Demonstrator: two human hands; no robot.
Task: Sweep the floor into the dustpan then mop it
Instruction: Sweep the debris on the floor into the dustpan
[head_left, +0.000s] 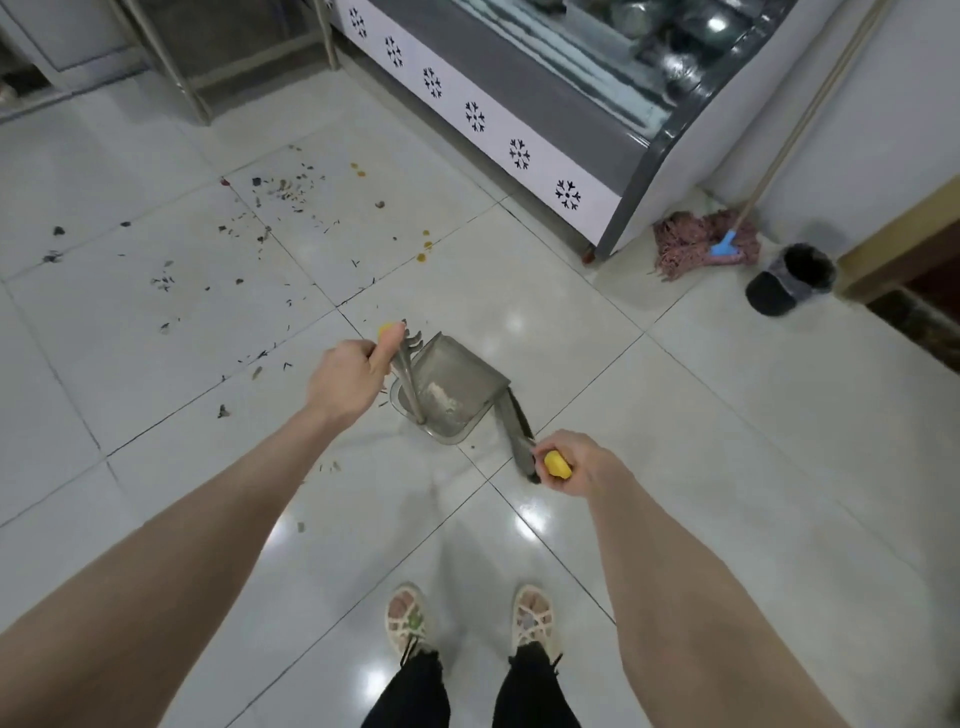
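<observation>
The grey long-handled dustpan stood on the glossy white tiled floor just ahead of the person's feet, and a little pale dirt lay inside it. The left hand was closed round the top of the dustpan's upright grey handle, thumb along the shaft just below a yellow end cap. Right beside the pan's right edge lay the dark bristled head of a small broom, angled down to the tiles. The right hand was wrapped round the broom's handle, whose yellow end cap stuck out from the fist.

Dark scattered crumbs and scraps of debris were spread over the tiles to the left and ahead of the pan, with a few orange spots nearer the middle and some bits close to the left forearm.

Further off on the right, a mop with a pinkish-red string head, a blue clamp and a pale wooden pole leaned in the corner against the wall. It stood between a white display cooler with black snowflake marks and a small black lined waste bin. Metal table legs stood at the far left.

At the bottom edge, two feet in cream woven sandals and black trouser hems were planted on the tiles.
</observation>
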